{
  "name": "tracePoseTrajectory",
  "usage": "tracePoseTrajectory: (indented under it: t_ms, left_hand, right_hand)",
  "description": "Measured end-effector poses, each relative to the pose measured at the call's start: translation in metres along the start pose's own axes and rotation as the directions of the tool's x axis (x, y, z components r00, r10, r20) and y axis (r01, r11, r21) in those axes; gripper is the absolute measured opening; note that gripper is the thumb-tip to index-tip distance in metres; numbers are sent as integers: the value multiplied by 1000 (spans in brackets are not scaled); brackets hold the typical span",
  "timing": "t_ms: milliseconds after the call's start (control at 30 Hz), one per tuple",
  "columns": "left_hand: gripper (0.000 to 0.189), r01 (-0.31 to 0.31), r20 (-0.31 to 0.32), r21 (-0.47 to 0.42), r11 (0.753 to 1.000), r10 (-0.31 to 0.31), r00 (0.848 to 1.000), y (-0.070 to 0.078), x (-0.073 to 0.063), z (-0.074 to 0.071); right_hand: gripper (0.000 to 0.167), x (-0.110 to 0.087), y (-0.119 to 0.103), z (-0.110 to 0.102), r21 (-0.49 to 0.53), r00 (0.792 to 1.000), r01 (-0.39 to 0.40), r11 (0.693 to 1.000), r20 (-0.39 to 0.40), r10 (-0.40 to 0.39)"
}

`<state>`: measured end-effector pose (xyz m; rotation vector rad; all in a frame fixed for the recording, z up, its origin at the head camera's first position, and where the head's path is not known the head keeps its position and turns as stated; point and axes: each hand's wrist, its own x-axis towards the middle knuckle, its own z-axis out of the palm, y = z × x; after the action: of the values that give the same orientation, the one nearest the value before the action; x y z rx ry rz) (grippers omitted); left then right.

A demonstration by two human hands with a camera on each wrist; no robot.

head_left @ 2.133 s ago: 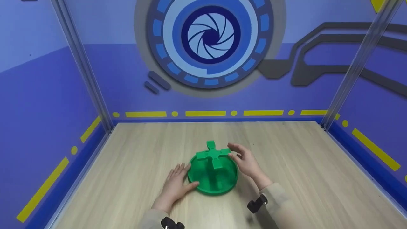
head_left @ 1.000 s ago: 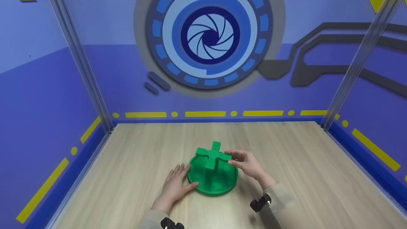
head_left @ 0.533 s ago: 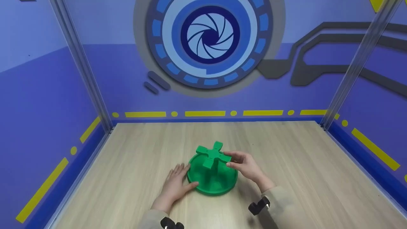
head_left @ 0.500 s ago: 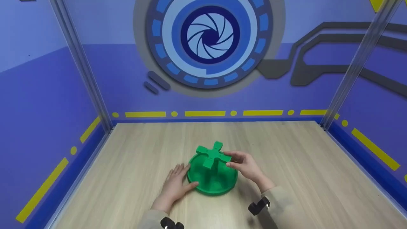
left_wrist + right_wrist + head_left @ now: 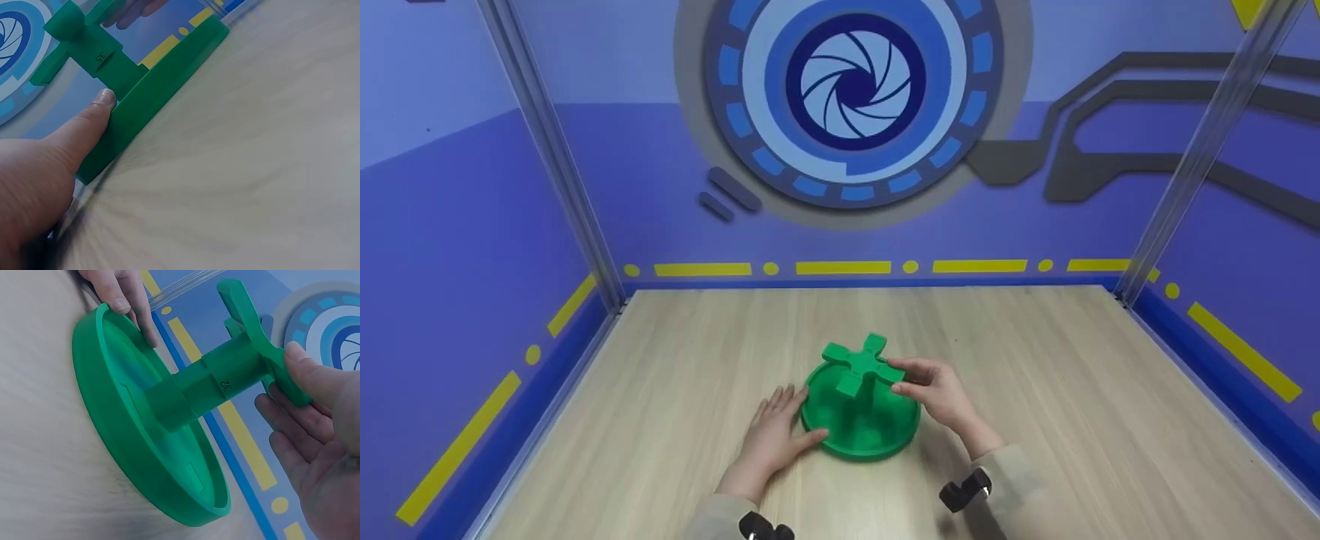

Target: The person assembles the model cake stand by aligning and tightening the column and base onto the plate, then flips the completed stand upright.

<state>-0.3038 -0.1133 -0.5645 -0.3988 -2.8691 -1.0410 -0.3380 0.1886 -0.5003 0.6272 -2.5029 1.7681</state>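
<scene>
A green round tray (image 5: 885,442) with a raised rim lies on the table. From its middle rises a stepped green post (image 5: 208,382) bearing small numbers, topped by a four-armed cross handle (image 5: 864,362). My right hand (image 5: 945,390) pinches the handle's right arm, thumb on its top and fingers beneath. At the tray's left side, my left hand (image 5: 772,439) rests with fingers straight and spread against the rim, its thumb (image 5: 84,126) pressing the near edge. The left wrist view shows the tray's outer wall and the thumb from low down; the other left fingers are hidden there.
The pale wooden table (image 5: 712,337) ends at a blue printed back wall (image 5: 660,187). Metal posts (image 5: 559,157) stand at both back corners, with blue side walls (image 5: 457,285) to the left and right.
The cross handle has turned clockwise seen from above. My right hand has closed its thumb and fingers on one arm and shifted slightly toward me. The left hand and tray stay put.
</scene>
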Motion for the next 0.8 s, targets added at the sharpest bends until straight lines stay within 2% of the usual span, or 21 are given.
tracePoseTrajectory:
  t_ms: [100, 333, 800]
  left_hand:
    - [95, 5, 1, 3, 1000, -5, 1000, 1, 0, 1]
    - [96, 6, -7, 10, 1000, -6, 1000, 3, -1, 0]
    - [95, -11, -19, 17, 1000, 11, 1000, 1, 0, 1]
  right_hand:
    - [42, -1, 0, 2, -12, 1000, -7, 1000, -20, 6]
    - [43, -4, -1, 7, -15, 995, -75, 997, -72, 74]
    - [40, -9, -1, 15, 14, 988, -71, 997, -134, 72]
